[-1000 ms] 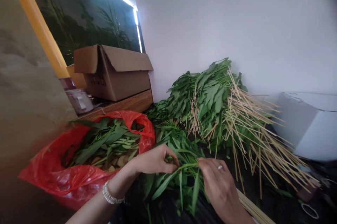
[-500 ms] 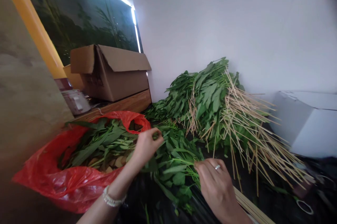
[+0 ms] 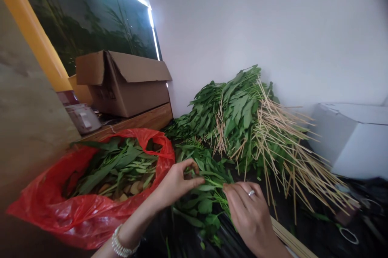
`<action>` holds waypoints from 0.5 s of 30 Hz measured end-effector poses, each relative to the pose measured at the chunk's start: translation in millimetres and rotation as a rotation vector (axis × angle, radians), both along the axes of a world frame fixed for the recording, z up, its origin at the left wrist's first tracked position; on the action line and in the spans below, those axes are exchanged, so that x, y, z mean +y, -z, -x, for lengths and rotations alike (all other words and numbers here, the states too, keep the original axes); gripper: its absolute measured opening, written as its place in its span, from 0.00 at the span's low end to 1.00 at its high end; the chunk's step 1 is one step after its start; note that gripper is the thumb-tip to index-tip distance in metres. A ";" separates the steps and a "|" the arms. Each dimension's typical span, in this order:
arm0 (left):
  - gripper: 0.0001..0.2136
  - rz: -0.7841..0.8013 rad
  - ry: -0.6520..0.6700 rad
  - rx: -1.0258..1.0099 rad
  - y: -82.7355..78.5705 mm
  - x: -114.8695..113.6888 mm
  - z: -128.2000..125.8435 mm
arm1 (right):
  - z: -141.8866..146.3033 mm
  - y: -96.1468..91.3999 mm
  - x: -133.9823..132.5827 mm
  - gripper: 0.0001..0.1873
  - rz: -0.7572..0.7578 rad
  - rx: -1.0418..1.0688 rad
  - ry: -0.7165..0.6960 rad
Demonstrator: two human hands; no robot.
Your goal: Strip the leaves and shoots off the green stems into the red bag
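Observation:
My right hand [image 3: 250, 213], with a ring on it, is closed around the stems of a bunch of leafy greens [image 3: 206, 205]. The leaves fan out to the left of its fingertips. My left hand [image 3: 178, 181] is beside the bunch, its thumb and fingers curved and apart; I see nothing held between them. Thin wooden sticks [image 3: 289, 237] lie under and behind my right wrist. To the left, a red plastic bag [image 3: 87, 217] stands with its mouth wide, holding loose leaves and some brown pieces.
Leafy bundles on sticks [image 3: 242, 108] are heaped against the white wall, stick ends [image 3: 291, 144] pointing right. A white box [image 3: 357, 140] stands at the right. A cardboard box [image 3: 133, 92] sits on a wooden ledge behind the bag, near a white container [image 3: 83, 118].
My left hand has moved right, from beside the bag's rim to the greens, and its thumb and fingers have spread. My right hand has stayed on the stems.

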State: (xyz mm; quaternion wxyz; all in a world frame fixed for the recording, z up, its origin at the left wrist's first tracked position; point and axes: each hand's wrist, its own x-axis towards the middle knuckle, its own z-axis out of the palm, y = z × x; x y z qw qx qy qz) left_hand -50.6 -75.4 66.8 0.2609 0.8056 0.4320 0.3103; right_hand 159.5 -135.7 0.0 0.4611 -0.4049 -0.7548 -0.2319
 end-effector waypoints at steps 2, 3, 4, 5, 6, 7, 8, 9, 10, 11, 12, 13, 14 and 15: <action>0.09 -0.056 0.002 0.117 5.7 -3.1 -0.8 | 0.5 -0.1 -0.5 0.12 0.005 0.001 -0.002; 0.08 -0.094 0.004 0.166 8.1 -4.1 -0.9 | 0.8 0.0 -0.8 0.12 0.013 0.001 -0.002; 0.07 -0.138 0.010 0.207 10.2 -4.8 -0.8 | 1.0 0.1 -1.1 0.11 0.019 0.001 -0.003; 0.06 -0.182 0.019 0.240 12.1 -5.2 -0.8 | 1.2 0.1 -1.3 0.11 0.019 0.002 -0.002; 0.06 -0.225 0.026 0.271 13.9 -5.6 -0.9 | 1.3 0.0 -1.4 0.11 0.013 0.004 -0.001; 0.06 -0.270 0.032 0.303 15.5 -5.8 -1.0 | 1.4 -0.1 -1.3 0.11 0.005 0.005 0.000; 0.07 -0.318 0.036 0.336 17.1 -6.0 -1.2 | 1.5 -0.3 -1.2 0.10 -0.001 0.007 0.002; 0.07 -0.369 0.039 0.372 18.6 -6.3 -1.5 | 1.7 -0.3 -1.1 0.10 -0.001 0.007 0.002; 0.08 -0.421 0.042 0.408 20.0 -6.9 -1.9 | 2.0 -0.3 -0.9 0.10 0.003 0.005 -0.001; 0.08 -0.469 0.047 0.442 21.4 -7.6 -2.4 | 2.5 0.0 -0.8 0.10 0.012 0.001 -0.006; 0.08 -0.509 0.051 0.471 22.6 -8.6 -3.1 | 3.2 0.5 -0.7 0.10 0.027 -0.005 -0.013; 0.08 -0.535 0.054 0.492 23.7 -9.6 -4.0 | 4.1 1.2 -0.6 0.10 0.041 -0.011 -0.019; 0.08 -0.545 0.054 0.500 24.5 -10.7 -4.9 | 5.0 2.0 -0.6 0.10 0.056 -0.017 -0.026; 0.08 -0.534 0.052 0.494 24.9 -11.4 -5.6 | 5.7 2.8 -0.6 0.11 0.067 -0.019 -0.034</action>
